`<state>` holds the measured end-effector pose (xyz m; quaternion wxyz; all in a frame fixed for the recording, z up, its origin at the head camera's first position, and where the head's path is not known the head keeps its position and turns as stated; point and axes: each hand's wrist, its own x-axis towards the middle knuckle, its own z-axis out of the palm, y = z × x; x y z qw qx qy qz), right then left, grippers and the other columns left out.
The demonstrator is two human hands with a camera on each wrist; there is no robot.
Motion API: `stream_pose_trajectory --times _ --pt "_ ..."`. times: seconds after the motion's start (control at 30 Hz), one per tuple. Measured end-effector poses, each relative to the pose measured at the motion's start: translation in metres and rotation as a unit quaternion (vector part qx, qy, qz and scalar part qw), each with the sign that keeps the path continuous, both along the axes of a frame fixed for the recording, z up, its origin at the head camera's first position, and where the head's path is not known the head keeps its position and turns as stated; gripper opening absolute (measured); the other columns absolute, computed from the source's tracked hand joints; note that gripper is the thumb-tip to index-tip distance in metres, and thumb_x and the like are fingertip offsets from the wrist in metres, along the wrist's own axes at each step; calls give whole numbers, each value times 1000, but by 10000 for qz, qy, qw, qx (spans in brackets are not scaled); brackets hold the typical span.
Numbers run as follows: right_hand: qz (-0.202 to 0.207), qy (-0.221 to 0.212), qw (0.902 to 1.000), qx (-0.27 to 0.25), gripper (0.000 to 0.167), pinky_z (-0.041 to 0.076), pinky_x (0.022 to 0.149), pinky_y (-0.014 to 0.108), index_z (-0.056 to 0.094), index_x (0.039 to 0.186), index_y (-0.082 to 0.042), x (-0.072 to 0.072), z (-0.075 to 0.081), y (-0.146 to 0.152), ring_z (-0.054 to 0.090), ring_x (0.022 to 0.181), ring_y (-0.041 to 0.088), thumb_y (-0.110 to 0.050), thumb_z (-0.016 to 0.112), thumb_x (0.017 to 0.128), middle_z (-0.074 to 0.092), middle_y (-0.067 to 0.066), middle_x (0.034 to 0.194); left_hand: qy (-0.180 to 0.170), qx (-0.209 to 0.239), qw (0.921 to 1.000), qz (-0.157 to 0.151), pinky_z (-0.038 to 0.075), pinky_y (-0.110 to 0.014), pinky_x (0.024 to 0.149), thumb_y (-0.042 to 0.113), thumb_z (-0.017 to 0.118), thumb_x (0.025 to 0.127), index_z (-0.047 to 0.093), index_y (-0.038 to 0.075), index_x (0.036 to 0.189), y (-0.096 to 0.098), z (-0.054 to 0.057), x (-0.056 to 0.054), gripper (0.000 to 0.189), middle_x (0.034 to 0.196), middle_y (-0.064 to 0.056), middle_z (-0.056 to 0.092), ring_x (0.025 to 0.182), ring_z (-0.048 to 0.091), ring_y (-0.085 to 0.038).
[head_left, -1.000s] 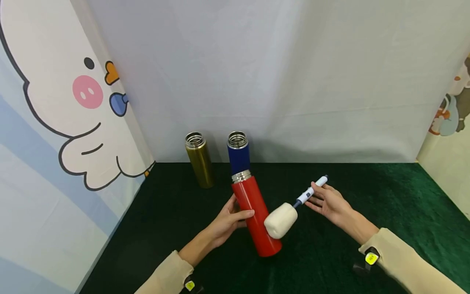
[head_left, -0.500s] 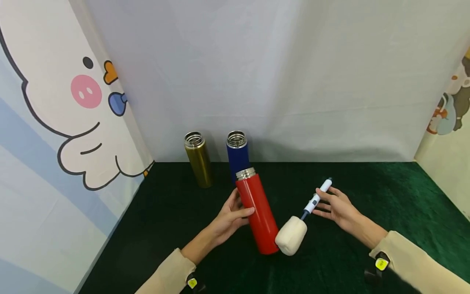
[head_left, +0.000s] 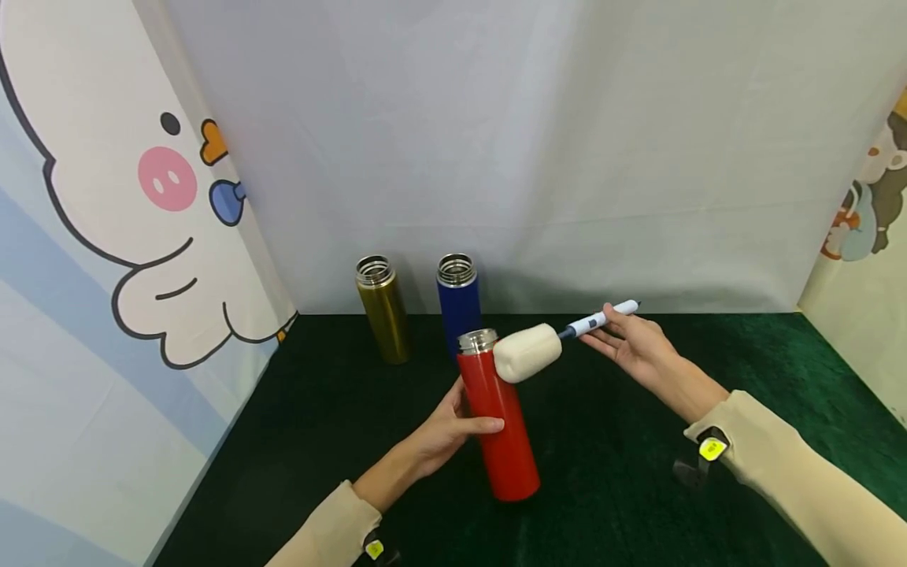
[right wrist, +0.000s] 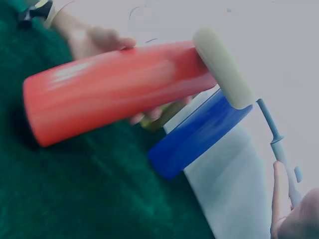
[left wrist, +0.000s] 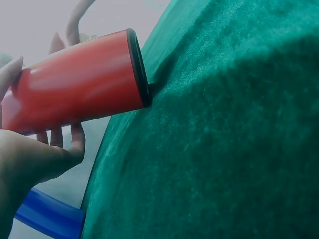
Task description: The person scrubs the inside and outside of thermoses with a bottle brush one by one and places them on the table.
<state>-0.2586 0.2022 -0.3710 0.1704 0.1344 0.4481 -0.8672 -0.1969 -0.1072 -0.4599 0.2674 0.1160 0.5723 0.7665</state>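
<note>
My left hand (head_left: 446,429) grips a red bottle (head_left: 505,453) around its middle, thumb across the front. The bottle leans a little to the left, and its steel neck has no lid on. In the left wrist view the dark base of the red bottle (left wrist: 75,82) tips close to the green cloth; whether it touches I cannot tell. My right hand (head_left: 634,350) pinches the white handle of a sponge bottle brush (head_left: 527,353). Its cream sponge head overlaps the bottle's upper side, just below the neck, and in the right wrist view the sponge (right wrist: 223,67) covers the mouth end.
A blue bottle (head_left: 459,311) stands lidless behind the red one, partly hidden by it. To its left stands a gold bottle (head_left: 386,319), lidless too. Dark green cloth (head_left: 638,488) covers the table. A pale curtain (head_left: 567,157) hangs along the back edge.
The brush first dipped toward the red bottle's base, then rose with my right hand and swung level beside the neck. The red bottle tilted slightly more upright in my left hand.
</note>
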Motion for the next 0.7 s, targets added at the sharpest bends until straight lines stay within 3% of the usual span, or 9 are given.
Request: stream_pose_trajectory --times 0.17,0.23,0.3,0.43,0.53,0.6,0.7 --pt "-208 -235 9986 -417 43 59 97 32 34 138 -22 -2 9 1 48 135 15 -17 58 102 42 0 136 103 -244 9996 -84 28 -57 124 13 72 88 23 31 160 -2 0 -1 89 158 -10 42 141 47 -26" --pt "-211 -313 9983 -439 47 57 100 33 32 142 -23 -1 6 3 44 139 15 -18 57 102 42 0 138 218 -380 9989 -146 31 -56 123 13 72 89 24 30 160 -5 1 -4 87 157 -10 43 140 48 -26" --pt "-154 -331 9985 -400 44 57 100 32 33 141 -22 1 -1 5 54 130 14 -18 55 103 45 0 135 315 -508 9980 -223 36 -55 120 14 71 90 25 29 160 -9 2 -8 85 155 -10 45 138 50 -25" --pt "84 -239 9997 -59 24 59 97 32 41 126 -17 7 -22 6 70 97 12 -18 53 105 58 2 118 318 -508 9975 -361 48 -48 109 14 69 93 25 28 160 -18 1 -15 82 151 -11 48 131 55 -23" --pt "292 -178 9987 370 20 59 96 32 42 123 -14 14 -40 5 72 89 12 -19 53 106 58 6 120 207 -272 9987 -383 52 -43 103 10 67 93 24 25 160 -23 1 -17 81 150 -9 48 128 57 -21" --pt "436 -169 9962 732 28 60 95 32 40 130 -13 18 -50 6 71 89 10 -21 53 106 51 8 131 144 -67 9992 -363 53 -43 103 6 66 93 24 23 160 -25 0 -17 81 150 -8 48 128 57 -21" --pt "638 -197 9904 1212 59 60 94 33 25 153 -8 24 -61 11 69 90 8 -25 56 106 42 12 146 -31 285 9992 -285 51 -44 108 3 66 92 24 21 160 -27 -2 -16 82 151 -7 47 131 56 -21"
